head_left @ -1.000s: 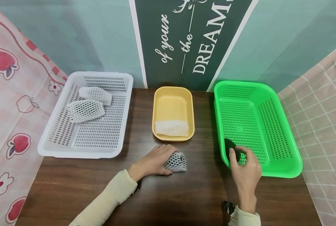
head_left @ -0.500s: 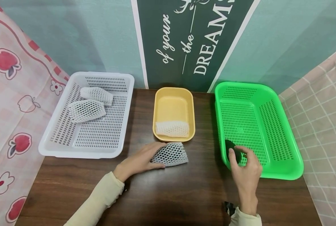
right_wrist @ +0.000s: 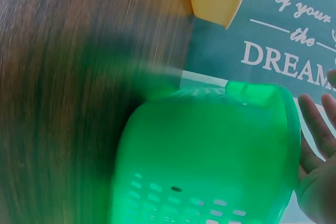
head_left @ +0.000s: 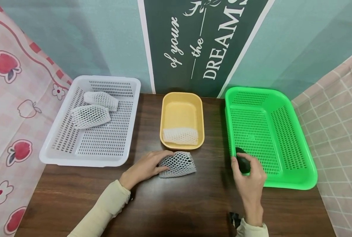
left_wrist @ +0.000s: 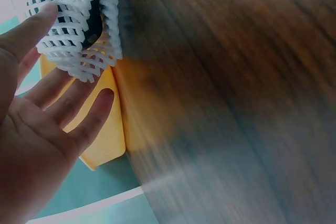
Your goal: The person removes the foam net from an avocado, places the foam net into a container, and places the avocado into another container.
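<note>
In the head view, my left hand (head_left: 144,166) holds the closed-looking end of a white foam net sleeve (head_left: 178,164) on the table, below the yellow tray. A dark object shows through the mesh; in the left wrist view its dark, rounded end (left_wrist: 93,27) sits inside the sleeve's mouth, with my thumb on the net. My right hand (head_left: 250,179) grips a dark, oval avocado (head_left: 243,162) at the near left corner of the green basket (head_left: 304,158). In the right wrist view the basket wall (right_wrist: 205,140) hides the avocado, and only some fingers show.
The yellow tray (head_left: 181,113) holds one flattened foam sleeve (head_left: 180,136). At left, a white basket (head_left: 122,161) contains two filled foam sleeves (head_left: 91,117). A brown wooden table (head_left: 181,210) bears everything, with a hanging cloth backdrop (head_left: 110,39) behind.
My left hand has shifted left along the foam sleeve, uncovering more of it. My right hand has moved slightly left with the avocado, towards the green basket's near left rim.
</note>
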Action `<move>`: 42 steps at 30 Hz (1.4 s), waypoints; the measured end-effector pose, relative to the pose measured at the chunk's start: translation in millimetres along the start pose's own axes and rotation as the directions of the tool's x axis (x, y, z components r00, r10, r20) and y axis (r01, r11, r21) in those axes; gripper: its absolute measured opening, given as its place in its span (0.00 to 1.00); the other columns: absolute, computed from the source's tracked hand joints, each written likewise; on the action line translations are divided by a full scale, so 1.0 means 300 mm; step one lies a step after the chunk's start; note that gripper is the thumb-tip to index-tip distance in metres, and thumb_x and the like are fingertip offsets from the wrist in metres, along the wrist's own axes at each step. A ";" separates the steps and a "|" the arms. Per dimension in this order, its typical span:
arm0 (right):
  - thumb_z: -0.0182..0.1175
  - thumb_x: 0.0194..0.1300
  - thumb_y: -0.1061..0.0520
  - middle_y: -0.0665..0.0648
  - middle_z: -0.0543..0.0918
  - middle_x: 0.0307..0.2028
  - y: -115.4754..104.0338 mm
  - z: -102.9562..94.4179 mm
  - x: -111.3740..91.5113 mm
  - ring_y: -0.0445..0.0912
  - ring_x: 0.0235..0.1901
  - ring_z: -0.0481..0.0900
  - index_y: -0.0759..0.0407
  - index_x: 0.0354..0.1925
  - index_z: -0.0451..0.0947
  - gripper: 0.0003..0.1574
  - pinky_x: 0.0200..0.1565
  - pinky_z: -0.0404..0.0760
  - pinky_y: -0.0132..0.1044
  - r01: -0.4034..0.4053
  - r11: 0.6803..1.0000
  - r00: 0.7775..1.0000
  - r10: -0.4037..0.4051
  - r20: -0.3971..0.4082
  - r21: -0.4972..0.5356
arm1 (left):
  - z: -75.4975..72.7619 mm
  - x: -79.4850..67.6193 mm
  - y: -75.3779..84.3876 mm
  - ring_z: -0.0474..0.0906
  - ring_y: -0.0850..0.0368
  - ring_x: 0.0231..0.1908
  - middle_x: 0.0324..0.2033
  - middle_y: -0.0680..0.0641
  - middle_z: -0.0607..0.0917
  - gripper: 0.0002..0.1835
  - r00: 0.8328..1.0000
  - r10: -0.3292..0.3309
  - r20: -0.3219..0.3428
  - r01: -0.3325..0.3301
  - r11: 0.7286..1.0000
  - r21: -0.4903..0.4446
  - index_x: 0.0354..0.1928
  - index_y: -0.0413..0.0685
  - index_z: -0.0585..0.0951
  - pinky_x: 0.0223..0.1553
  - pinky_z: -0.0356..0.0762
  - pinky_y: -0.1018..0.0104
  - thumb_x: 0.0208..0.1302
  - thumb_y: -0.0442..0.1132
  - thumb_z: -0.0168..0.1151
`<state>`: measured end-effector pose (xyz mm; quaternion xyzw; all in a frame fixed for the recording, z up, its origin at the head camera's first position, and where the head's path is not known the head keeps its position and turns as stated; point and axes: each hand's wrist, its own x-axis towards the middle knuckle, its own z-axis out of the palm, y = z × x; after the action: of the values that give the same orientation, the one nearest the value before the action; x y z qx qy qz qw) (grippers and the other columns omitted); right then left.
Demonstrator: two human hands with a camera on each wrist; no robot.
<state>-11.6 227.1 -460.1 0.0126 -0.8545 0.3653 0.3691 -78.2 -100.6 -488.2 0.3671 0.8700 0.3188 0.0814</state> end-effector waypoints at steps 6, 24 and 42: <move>0.68 0.57 0.63 0.70 0.85 0.34 -0.024 0.007 0.004 0.55 0.38 0.82 0.71 0.41 0.83 0.14 0.51 0.72 0.19 0.051 0.998 0.998 -0.050 -0.034 0.036 | 0.005 -0.002 -0.009 0.84 0.57 0.48 0.50 0.50 0.87 0.24 1.000 -0.014 -0.015 0.014 1.000 -0.013 0.57 0.52 0.77 0.52 0.81 0.58 0.59 0.45 0.71; 0.72 0.55 0.64 0.56 0.85 0.45 -0.107 0.132 -0.077 0.49 0.46 0.84 0.62 0.49 0.81 0.21 0.54 0.77 0.28 0.019 0.997 0.909 -0.050 0.414 0.079 | 0.024 0.000 -0.029 0.85 0.57 0.45 0.47 0.51 0.87 0.23 0.999 0.010 -0.039 -0.009 1.000 0.014 0.55 0.52 0.77 0.50 0.81 0.59 0.58 0.43 0.72; 0.69 0.62 0.54 0.53 0.82 0.52 -0.109 0.190 -0.110 0.46 0.47 0.82 0.52 0.61 0.77 0.28 0.46 0.82 0.44 -0.192 0.981 0.743 0.130 0.656 0.022 | 0.046 0.014 -0.027 0.83 0.56 0.46 0.45 0.52 0.87 0.20 1.000 0.019 -0.017 -0.017 0.995 0.095 0.52 0.54 0.78 0.50 0.80 0.59 0.58 0.43 0.71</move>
<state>-13.6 158.9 -487.3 0.0811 -0.9102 0.4059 0.0150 -80.5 -95.1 -503.6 0.3755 0.8815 0.2812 0.0533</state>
